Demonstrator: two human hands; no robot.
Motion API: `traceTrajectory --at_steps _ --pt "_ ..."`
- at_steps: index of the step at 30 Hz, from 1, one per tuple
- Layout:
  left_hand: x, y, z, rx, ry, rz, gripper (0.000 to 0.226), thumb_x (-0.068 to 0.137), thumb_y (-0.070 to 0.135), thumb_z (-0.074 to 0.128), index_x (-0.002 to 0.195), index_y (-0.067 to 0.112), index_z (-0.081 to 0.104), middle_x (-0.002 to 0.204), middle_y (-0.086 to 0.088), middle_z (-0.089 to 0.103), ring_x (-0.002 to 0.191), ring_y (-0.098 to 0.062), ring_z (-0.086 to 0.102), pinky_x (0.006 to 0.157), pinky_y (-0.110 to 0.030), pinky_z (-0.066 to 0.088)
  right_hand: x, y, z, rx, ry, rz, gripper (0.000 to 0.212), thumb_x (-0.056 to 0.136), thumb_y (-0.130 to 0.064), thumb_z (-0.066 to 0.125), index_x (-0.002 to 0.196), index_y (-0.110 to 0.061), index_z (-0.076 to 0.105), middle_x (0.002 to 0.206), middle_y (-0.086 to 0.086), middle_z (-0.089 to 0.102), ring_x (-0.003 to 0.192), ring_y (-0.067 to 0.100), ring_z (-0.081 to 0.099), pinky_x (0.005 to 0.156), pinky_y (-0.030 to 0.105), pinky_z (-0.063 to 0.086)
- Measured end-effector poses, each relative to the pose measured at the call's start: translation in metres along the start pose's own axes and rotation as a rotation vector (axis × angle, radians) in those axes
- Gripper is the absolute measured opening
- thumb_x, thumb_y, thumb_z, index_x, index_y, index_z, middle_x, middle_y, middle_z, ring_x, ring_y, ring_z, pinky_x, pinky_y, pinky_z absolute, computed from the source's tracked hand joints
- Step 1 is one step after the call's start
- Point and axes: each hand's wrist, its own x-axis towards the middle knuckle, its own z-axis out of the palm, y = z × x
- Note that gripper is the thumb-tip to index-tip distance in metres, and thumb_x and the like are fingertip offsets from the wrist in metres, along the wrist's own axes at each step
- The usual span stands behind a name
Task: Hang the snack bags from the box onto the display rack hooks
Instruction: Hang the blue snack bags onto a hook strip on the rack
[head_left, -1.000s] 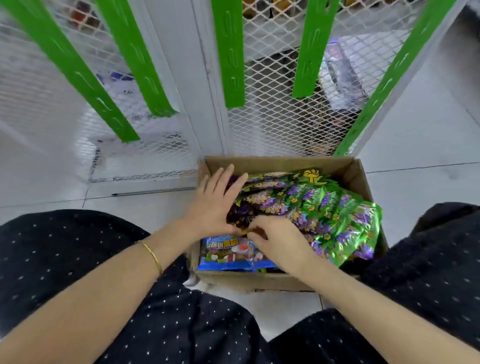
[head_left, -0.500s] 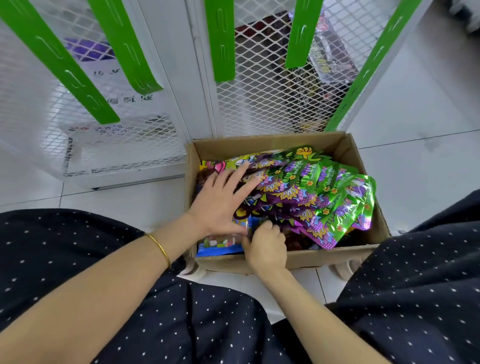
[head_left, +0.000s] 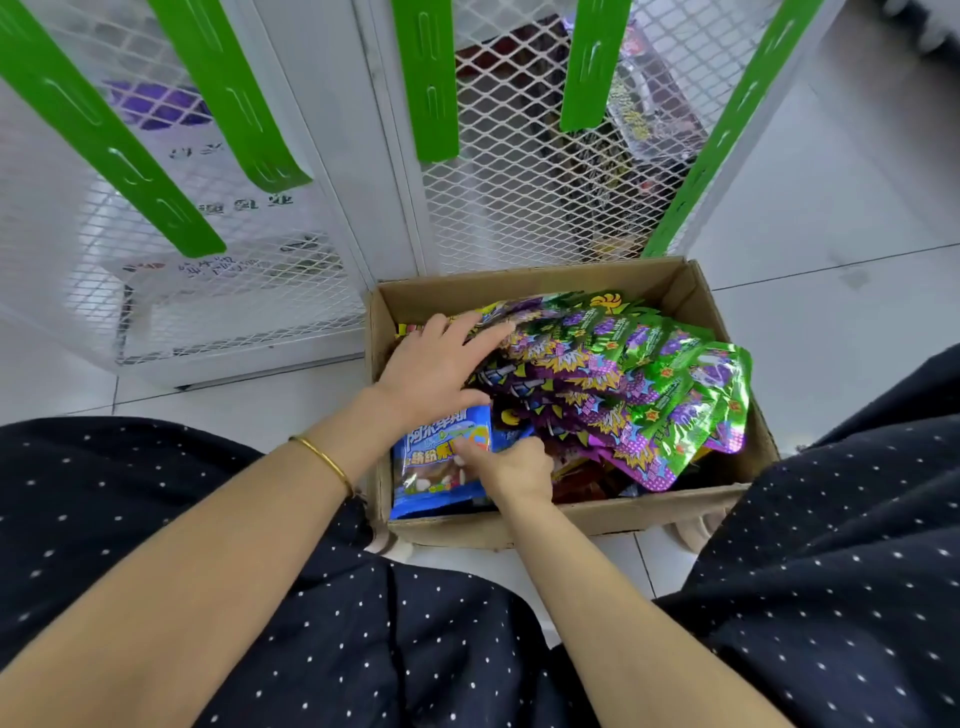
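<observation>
Snack bags (head_left: 623, 384) in green and purple foil lie fanned in an overlapping stack inside the open cardboard box (head_left: 524, 285). It stands on the tiled floor (head_left: 831, 322) between the person's knees, just in front of the white mesh display rack (head_left: 519, 208) with its green strips (head_left: 426, 78). The left hand (head_left: 431, 369) rests flat on the stack's left end, fingers (head_left: 483, 332) straight and spread. The right hand (head_left: 517, 470), fingers curled, pinches the right edge of a blue bag (head_left: 426, 467) lying at the box's near-left corner. A gold bracelet (head_left: 324, 462) circles the left wrist.
</observation>
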Motion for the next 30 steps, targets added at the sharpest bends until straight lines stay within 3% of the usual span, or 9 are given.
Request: traceTrajectory --at_steps 6,8,11,16,20,23,26,28,30 --pt "0.016 -0.012 -0.017 -0.087 0.092 -0.053 0.067 0.094 0.031 0.052 0.149 0.032 0.014 0.136 -0.001 0.049 0.111 -0.026 0.045 0.075 -0.037 0.043 0.004 -0.015 0.004 0.206 -0.197 0.113 0.068 0.07 -0.042 0.079 0.116 -0.002 0.05 0.107 0.003 0.058 0.056 0.008 0.049 0.063 0.028 0.048" --pt "0.021 -0.015 -0.019 -0.087 0.12 -0.059 0.063 0.095 0.029 0.051 0.148 0.031 0.017 0.131 -0.001 0.055 0.108 -0.026 0.047 0.07 -0.036 0.041 0.007 -0.014 0.003 0.226 -0.209 0.105 0.057 0.071 -0.035 0.079 0.111 -0.002 0.055 0.105 0.005 0.061 0.055 0.01 0.053 0.053 0.024 0.043" --pt "0.027 -0.019 -0.022 -0.079 0.161 -0.065 0.061 0.094 0.026 0.052 0.147 0.029 0.02 0.122 -0.004 0.06 0.105 -0.028 0.05 0.066 -0.035 0.042 0.011 -0.009 0.002 0.243 -0.198 0.08 0.048 0.068 -0.024 0.082 0.103 0.001 0.062 0.104 0.011 0.067 0.082 0.022 0.064 0.068 0.028 0.05" --pt "0.027 -0.024 -0.024 -0.07 0.182 -0.091 0.058 0.095 0.023 0.051 0.146 0.026 0.024 0.112 -0.009 0.063 0.099 -0.028 0.053 0.064 -0.036 0.044 0.007 -0.009 -0.031 0.327 -0.286 0.117 0.047 0.064 -0.016 0.083 0.1 0.006 0.063 0.094 0.019 0.069 0.086 0.033 0.066 0.08 0.045 0.055" --pt "0.024 -0.025 -0.023 -0.133 0.167 -0.084 0.062 0.091 0.026 0.058 0.145 0.026 0.027 0.121 -0.01 0.06 0.106 -0.029 0.055 0.071 -0.036 0.045 -0.01 -0.014 -0.079 0.372 -0.422 0.12 0.018 0.065 -0.009 0.08 0.074 -0.002 0.067 0.076 0.016 0.068 0.063 0.029 0.063 0.067 0.043 0.056" --pt "0.02 -0.037 -0.025 -0.385 0.125 -0.074 0.064 0.086 0.025 0.065 0.142 0.021 0.034 0.13 -0.011 0.056 0.116 -0.029 0.053 0.089 -0.038 0.044 -0.03 -0.025 -0.126 0.367 -0.444 -0.005 0.033 0.045 -0.018 0.082 0.074 -0.007 0.07 0.07 0.012 0.067 0.056 0.024 0.061 0.07 0.039 0.053" --pt "0.007 -0.045 -0.026 -0.499 0.309 -0.119 0.043 0.086 0.026 0.064 0.125 0.01 0.052 0.118 -0.013 0.059 0.109 -0.031 0.054 0.089 -0.038 0.041 -0.039 -0.041 -0.17 0.418 -0.353 -0.154 0.05 0.044 -0.027 0.077 0.089 -0.007 0.071 0.073 0.008 0.067 0.053 0.017 0.061 0.057 0.03 0.053" --pt "-0.007 -0.04 -0.025 -0.354 0.514 -0.217 0.023 0.084 0.026 0.06 0.099 0.008 0.058 0.096 -0.013 0.058 0.093 -0.03 0.052 0.077 -0.037 0.038 -0.034 -0.052 -0.19 0.452 -0.243 -0.26 0.028 0.066 -0.022 0.074 0.089 -0.008 0.068 0.065 0.003 0.064 0.043 0.01 0.057 0.041 0.022 0.05" --pt "-0.022 -0.029 -0.02 -0.203 0.518 -0.151 0.024 0.083 0.035 0.05 0.078 0.013 0.055 0.078 -0.006 0.053 0.077 -0.028 0.051 0.064 -0.035 0.038 -0.02 -0.061 -0.198 0.479 -0.126 -0.343 0.012 0.078 -0.015 0.068 0.088 -0.009 0.064 0.056 -0.002 0.063 0.039 0.008 0.056 0.035 0.019 0.046"
